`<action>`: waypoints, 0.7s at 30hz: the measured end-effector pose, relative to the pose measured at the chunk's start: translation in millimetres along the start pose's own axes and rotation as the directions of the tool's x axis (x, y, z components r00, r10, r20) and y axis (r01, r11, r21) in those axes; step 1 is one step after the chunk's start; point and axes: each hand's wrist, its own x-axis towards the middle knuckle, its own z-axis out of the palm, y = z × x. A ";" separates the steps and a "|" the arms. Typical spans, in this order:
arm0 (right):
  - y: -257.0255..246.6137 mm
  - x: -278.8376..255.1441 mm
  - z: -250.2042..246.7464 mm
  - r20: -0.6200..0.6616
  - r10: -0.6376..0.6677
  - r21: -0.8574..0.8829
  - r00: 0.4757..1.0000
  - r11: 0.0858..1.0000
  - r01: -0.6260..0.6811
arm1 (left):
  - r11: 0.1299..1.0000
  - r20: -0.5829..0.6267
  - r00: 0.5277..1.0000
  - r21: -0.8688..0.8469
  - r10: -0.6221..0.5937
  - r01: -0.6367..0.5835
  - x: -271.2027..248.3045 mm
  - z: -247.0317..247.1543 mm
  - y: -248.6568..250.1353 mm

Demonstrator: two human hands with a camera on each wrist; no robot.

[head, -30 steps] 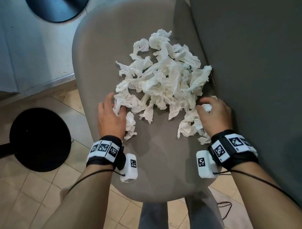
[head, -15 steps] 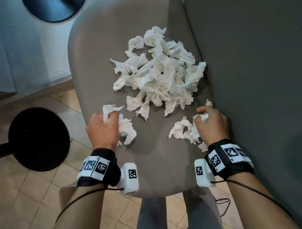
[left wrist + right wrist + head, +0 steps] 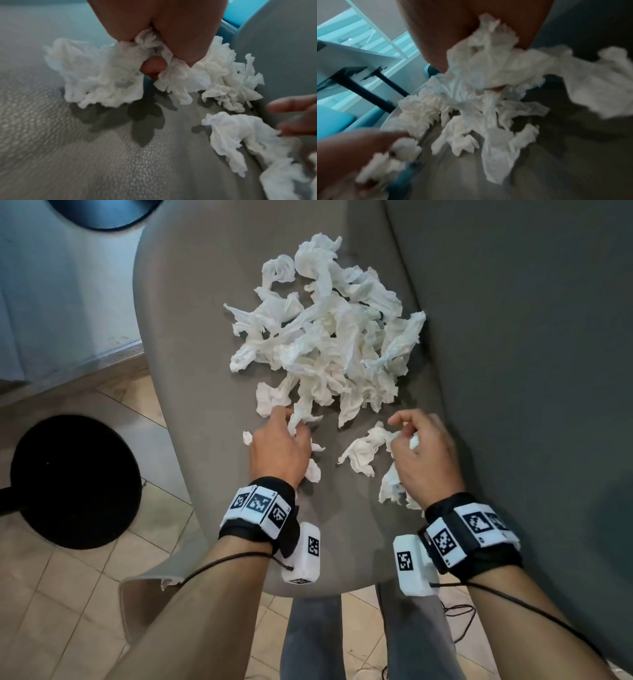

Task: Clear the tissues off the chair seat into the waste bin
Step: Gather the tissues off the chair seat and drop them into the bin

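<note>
A heap of crumpled white tissues [image 3: 325, 337] lies on the grey chair seat [image 3: 191, 344]. My left hand [image 3: 287, 426] is at the heap's near edge, fingers curled round a wad of tissues [image 3: 102, 75] and touching another strip. My right hand [image 3: 407, 433] is to the right, near the backrest. It grips a bunch of tissues [image 3: 496, 65], and one end hangs by the wrist [image 3: 394, 491]. A loose tissue [image 3: 363, 450] lies on the seat between the hands. The right wrist view is blurred.
The dark grey backrest [image 3: 513, 371] rises along the right. On the tiled floor to the left sits a black round object [image 3: 75, 481]. Another dark round shape [image 3: 102, 213] is at the top left. My legs [image 3: 315, 642] stand at the seat's near edge.
My left hand has moved right and forward from the seat's left edge to the heap, still holding its tissues. The right hand keeps its bunch and has shifted slightly left.
</note>
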 end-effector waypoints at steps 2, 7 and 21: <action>3.7 -4.5 8.6 0.114 0.047 -0.114 0.992 0.993 -0.034 | 0.998 -0.040 0.999 -0.057 0.027 -0.029 -3.4 -6.8 1.5; 11.1 -4.5 23.3 0.155 0.061 -0.275 0.986 0.961 -0.016 | 0.953 -0.142 0.989 -0.302 -0.046 0.001 -15.3 -39.5 -9.8; -1.4 -10.5 -30.6 -0.250 0.094 0.150 0.964 0.987 -0.058 | 0.970 -0.124 0.990 -0.241 -0.069 0.037 -48.4 -39.2 -46.5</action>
